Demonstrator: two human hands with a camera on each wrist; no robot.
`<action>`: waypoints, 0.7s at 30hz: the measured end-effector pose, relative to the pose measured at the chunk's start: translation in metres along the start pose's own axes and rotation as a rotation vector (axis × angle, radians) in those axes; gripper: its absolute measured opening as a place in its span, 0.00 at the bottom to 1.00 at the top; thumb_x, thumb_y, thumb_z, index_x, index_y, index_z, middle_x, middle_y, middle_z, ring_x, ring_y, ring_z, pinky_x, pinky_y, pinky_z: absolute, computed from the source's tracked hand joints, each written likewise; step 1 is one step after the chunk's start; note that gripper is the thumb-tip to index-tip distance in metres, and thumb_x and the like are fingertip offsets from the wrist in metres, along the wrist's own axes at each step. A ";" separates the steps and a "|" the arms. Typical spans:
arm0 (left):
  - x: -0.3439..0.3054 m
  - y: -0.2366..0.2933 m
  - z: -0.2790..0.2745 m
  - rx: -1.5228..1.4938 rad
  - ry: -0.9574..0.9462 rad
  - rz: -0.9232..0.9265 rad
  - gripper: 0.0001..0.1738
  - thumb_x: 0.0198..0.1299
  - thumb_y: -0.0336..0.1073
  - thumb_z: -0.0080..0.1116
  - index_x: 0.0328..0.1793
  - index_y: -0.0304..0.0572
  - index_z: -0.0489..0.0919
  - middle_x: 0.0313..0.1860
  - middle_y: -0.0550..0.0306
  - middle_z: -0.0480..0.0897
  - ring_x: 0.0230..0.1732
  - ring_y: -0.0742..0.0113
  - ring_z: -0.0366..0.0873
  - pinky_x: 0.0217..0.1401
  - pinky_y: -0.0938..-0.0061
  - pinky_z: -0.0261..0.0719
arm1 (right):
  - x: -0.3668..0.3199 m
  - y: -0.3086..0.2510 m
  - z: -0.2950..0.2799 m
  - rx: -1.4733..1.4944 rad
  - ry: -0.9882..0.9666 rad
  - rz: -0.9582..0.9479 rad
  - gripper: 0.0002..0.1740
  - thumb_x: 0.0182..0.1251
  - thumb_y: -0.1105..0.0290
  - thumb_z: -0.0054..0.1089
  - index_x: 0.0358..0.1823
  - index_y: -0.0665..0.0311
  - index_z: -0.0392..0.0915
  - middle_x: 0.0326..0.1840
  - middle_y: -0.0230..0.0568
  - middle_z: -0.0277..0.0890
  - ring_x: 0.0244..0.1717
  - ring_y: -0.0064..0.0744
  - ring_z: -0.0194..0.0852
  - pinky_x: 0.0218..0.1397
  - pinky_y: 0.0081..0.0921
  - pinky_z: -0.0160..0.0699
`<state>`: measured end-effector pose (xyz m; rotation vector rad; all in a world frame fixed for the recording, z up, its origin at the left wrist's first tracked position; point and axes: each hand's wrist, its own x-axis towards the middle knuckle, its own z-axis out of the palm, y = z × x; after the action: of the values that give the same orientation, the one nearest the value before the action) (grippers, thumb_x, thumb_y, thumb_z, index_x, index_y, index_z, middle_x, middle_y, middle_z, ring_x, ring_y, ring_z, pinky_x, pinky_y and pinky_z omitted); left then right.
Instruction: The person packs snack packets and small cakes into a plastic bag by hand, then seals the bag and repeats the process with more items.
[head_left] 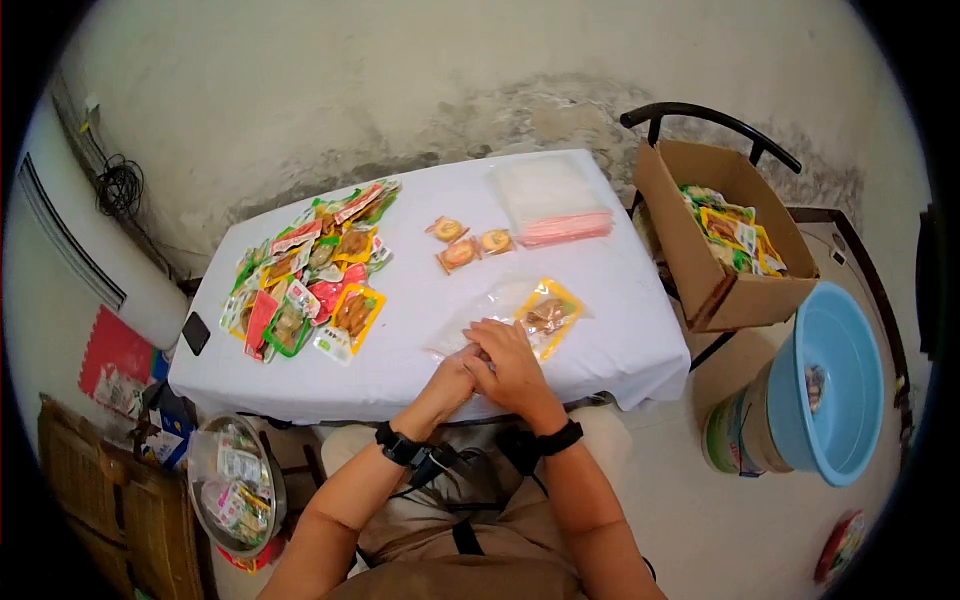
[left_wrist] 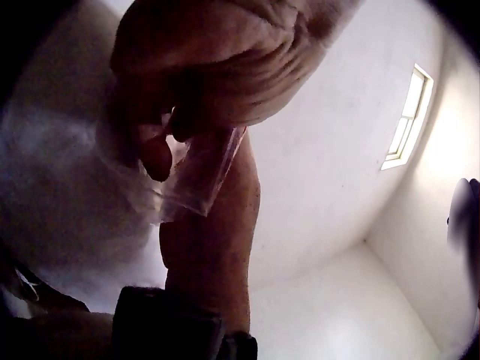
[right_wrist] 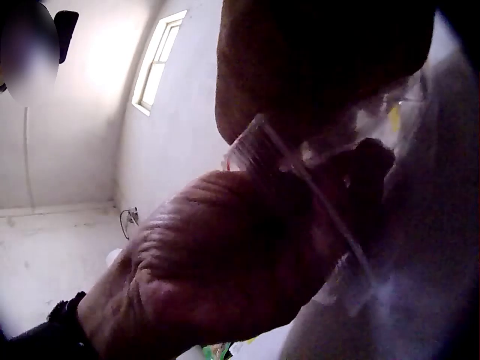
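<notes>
A clear plastic bag (head_left: 470,318) lies at the table's near edge, with a yellow-edged food packet (head_left: 550,316) inside its right part. My left hand (head_left: 447,385) grips the bag's near edge. Over it, my right hand (head_left: 508,364) overlaps the left and holds the same edge. In the left wrist view, folded clear plastic (left_wrist: 199,180) with a thin red line sticks out between the hands, beside a bent fingertip (left_wrist: 156,157). The right wrist view also has the plastic edge (right_wrist: 259,150) between both hands. Most fingers are hidden in the head view.
Colourful food packets (head_left: 320,260) are heaped on the table's left. Three small round wrapped cakes (head_left: 458,254) lie mid-table, near a stack of clear bags (head_left: 550,195). A cardboard box (head_left: 740,290) with packets stands right, by a blue basin (head_left: 840,400). A phone (head_left: 196,333) lies at the left edge.
</notes>
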<state>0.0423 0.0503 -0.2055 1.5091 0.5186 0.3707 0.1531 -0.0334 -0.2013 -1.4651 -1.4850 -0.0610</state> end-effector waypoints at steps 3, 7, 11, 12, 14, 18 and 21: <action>0.004 0.000 -0.001 0.141 0.012 0.014 0.15 0.64 0.31 0.46 0.56 0.39 0.73 0.37 0.55 0.80 0.31 0.69 0.77 0.31 0.76 0.75 | 0.002 0.002 -0.001 0.023 -0.012 -0.020 0.20 0.56 0.69 0.61 0.51 0.67 0.75 0.53 0.50 0.74 0.58 0.51 0.68 0.63 0.41 0.62; 0.019 -0.012 -0.010 0.411 -0.024 0.140 0.15 0.64 0.33 0.47 0.55 0.39 0.73 0.28 0.55 0.80 0.21 0.67 0.76 0.23 0.73 0.72 | 0.003 0.005 0.001 0.019 0.018 -0.003 0.21 0.57 0.64 0.61 0.51 0.66 0.74 0.53 0.51 0.74 0.57 0.52 0.69 0.63 0.46 0.60; -0.021 0.018 -0.007 0.345 -0.052 -0.036 0.15 0.64 0.32 0.47 0.56 0.43 0.74 0.31 0.53 0.81 0.26 0.69 0.78 0.27 0.72 0.75 | 0.003 0.003 0.001 0.059 0.046 -0.013 0.22 0.55 0.66 0.63 0.50 0.68 0.74 0.52 0.52 0.74 0.56 0.53 0.68 0.61 0.42 0.63; -0.034 0.023 -0.015 0.348 -0.034 -0.035 0.15 0.64 0.32 0.47 0.56 0.43 0.74 0.31 0.53 0.81 0.26 0.69 0.78 0.27 0.72 0.75 | 0.003 0.002 -0.001 0.072 0.041 -0.025 0.22 0.55 0.66 0.63 0.50 0.68 0.74 0.52 0.52 0.74 0.56 0.53 0.68 0.61 0.42 0.63; -0.063 0.024 -0.036 0.338 -0.155 0.044 0.13 0.66 0.34 0.48 0.53 0.42 0.77 0.33 0.55 0.82 0.31 0.70 0.79 0.32 0.74 0.78 | 0.001 -0.005 -0.008 0.049 0.015 -0.006 0.22 0.54 0.65 0.64 0.50 0.67 0.74 0.52 0.52 0.74 0.55 0.54 0.69 0.62 0.44 0.62; -0.082 0.004 -0.138 0.444 0.422 0.057 0.13 0.65 0.39 0.52 0.52 0.43 0.78 0.35 0.58 0.82 0.35 0.70 0.78 0.40 0.75 0.78 | 0.000 -0.024 -0.021 0.050 -0.013 -0.090 0.26 0.47 0.63 0.70 0.49 0.64 0.75 0.47 0.47 0.74 0.51 0.51 0.69 0.60 0.47 0.61; -0.087 0.011 -0.207 0.991 1.007 0.169 0.26 0.52 0.27 0.58 0.60 0.40 0.73 0.56 0.44 0.76 0.56 0.50 0.73 0.61 0.66 0.70 | -0.001 -0.041 -0.024 0.028 -0.063 -0.098 0.29 0.43 0.63 0.73 0.49 0.62 0.74 0.45 0.44 0.73 0.49 0.47 0.68 0.55 0.43 0.62</action>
<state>-0.1413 0.1782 -0.1837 2.2633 1.5255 1.1408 0.1355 -0.0606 -0.1663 -1.3824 -1.6022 -0.0542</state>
